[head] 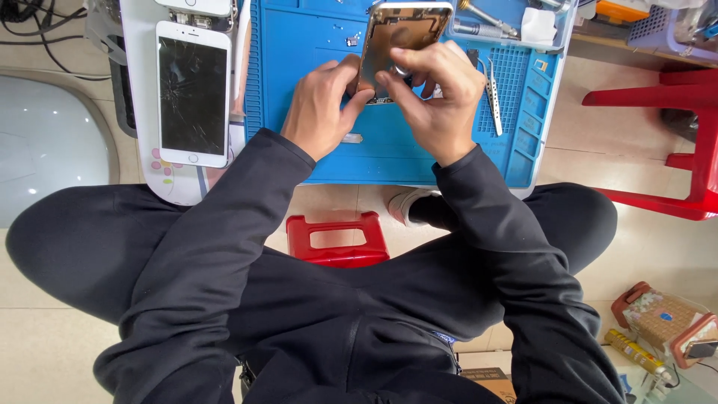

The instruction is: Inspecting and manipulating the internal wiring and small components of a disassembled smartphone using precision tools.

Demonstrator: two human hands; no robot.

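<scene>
An opened gold phone housing [404, 34] lies on the blue work mat [321, 45], its inside facing up. My left hand [321, 105] grips its lower left edge with thumb and fingers. My right hand [441, 93] is curled over its lower right part, fingertips pinched on something small that I cannot make out. Metal tweezers [492, 93] lie on the mat just right of my right hand. A small silver part [351, 138] rests on the mat below my left hand.
A white phone with a cracked black screen [193, 93] lies left of the mat. A clear tray with tools [508, 26] sits at the mat's top right. A red stool [336, 238] stands between my knees, another red stool [673, 142] at right.
</scene>
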